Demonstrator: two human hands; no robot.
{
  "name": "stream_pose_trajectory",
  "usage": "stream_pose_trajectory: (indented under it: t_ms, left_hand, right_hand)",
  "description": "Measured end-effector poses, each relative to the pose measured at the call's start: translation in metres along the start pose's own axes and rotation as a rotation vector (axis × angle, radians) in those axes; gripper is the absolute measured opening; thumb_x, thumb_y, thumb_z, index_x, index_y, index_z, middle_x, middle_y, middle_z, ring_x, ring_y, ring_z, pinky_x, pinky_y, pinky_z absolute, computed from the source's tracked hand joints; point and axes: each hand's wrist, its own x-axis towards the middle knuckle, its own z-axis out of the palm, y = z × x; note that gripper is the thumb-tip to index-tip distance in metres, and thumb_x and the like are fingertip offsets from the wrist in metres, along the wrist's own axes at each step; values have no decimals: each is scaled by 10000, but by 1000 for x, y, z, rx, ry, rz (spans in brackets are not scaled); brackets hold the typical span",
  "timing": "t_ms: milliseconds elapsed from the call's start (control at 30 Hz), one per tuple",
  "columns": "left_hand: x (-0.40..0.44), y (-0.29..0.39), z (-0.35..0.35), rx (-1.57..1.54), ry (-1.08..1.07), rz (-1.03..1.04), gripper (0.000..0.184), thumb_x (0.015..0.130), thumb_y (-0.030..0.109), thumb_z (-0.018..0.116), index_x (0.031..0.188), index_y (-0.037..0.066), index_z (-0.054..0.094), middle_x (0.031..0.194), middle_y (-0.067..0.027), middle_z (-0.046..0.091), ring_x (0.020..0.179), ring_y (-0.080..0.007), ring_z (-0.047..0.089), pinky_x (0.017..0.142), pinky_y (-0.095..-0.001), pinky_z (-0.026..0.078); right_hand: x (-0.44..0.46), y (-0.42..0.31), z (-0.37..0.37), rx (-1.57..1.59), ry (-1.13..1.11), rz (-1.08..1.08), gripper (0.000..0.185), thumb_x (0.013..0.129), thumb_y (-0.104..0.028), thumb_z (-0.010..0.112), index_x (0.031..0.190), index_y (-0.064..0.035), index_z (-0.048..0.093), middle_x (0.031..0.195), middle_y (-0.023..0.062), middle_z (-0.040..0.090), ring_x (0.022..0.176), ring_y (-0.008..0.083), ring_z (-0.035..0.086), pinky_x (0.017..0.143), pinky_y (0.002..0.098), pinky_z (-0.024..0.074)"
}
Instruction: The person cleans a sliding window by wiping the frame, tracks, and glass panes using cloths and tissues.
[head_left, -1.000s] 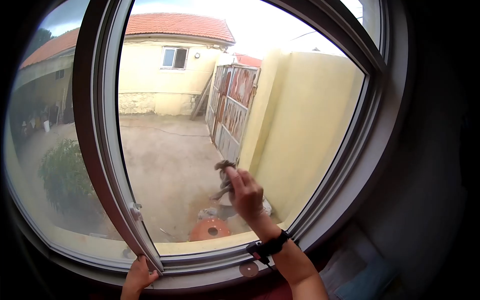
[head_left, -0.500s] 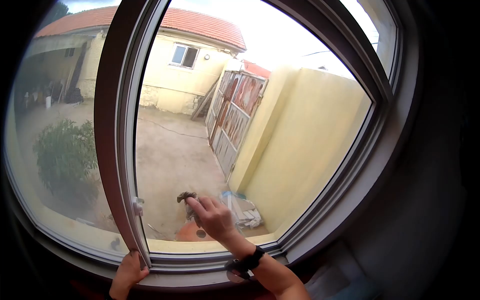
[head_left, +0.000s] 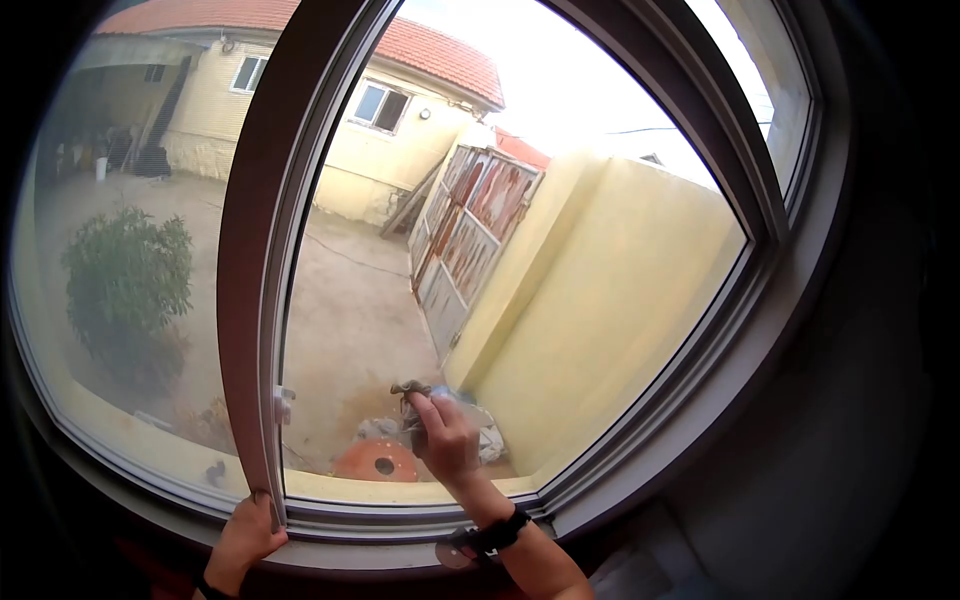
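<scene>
My right hand [head_left: 450, 437] is closed on a crumpled dark cloth [head_left: 411, 392] in front of the lower part of the window pane [head_left: 350, 290]. Part of the cloth sticks out above the fingers, and the rest is hidden by the hand. Whether it touches the glass I cannot tell for certain. Low on the left, my left hand [head_left: 247, 532] grips the bottom end of the brown upright window frame [head_left: 245, 300]. A small white latch [head_left: 284, 405] sits on that frame above the left hand.
The window sill and track [head_left: 400, 522] run below both hands. Through the glass are a yellow wall [head_left: 620, 270], a rusty metal gate [head_left: 470, 235], a bush [head_left: 128, 275] and a round orange object with a hole [head_left: 360, 462]. A dark wall [head_left: 760, 440] stands at right.
My right hand with the cloth has shifted slightly right in view. The left hand keeps its grip on the frame. The camera view has tilted and turned a little.
</scene>
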Motion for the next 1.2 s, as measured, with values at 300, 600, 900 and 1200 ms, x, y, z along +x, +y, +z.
stream_pose_trajectory:
  t_ms: [300, 600, 900, 1200]
  left_hand:
    - [3, 5, -5, 7, -49, -62, 567, 637, 200, 715, 1023, -80, 408, 859, -280, 563, 824, -425, 569, 741, -468, 475]
    - [2, 0, -1, 7, -26, -20, 586, 640, 211, 714, 1028, -93, 397, 844, -296, 568, 808, -446, 578, 733, -468, 486]
    - [4, -5, 5, 38, -69, -55, 601, 639, 236, 704, 1039, -87, 391, 840, -290, 572, 797, -440, 579, 725, -463, 488]
    - [3, -7, 8, 17, -24, -11, 596, 644, 221, 705, 1038, -88, 381, 821, -287, 574, 779, -444, 580, 701, -471, 488]
  right_hand:
    - [152, 99, -107, -207, 584, 557, 382, 700, 29, 605, 1080, 5, 573, 953, 181, 598, 873, 348, 596, 776, 406, 489]
    - [44, -19, -3, -85, -153, -374, 332, 729, -72, 618, 1060, -95, 600, 824, 49, 536, 728, 175, 597, 565, 278, 503]
    - [207, 85, -117, -404, 572, 571, 273, 721, -21, 633, 993, -10, 602, 917, 159, 614, 816, 343, 617, 735, 397, 508]
    - [95, -20, -22, -141, -55, -358, 339, 724, -34, 614, 1053, -116, 600, 833, 41, 536, 724, 182, 600, 589, 302, 510]
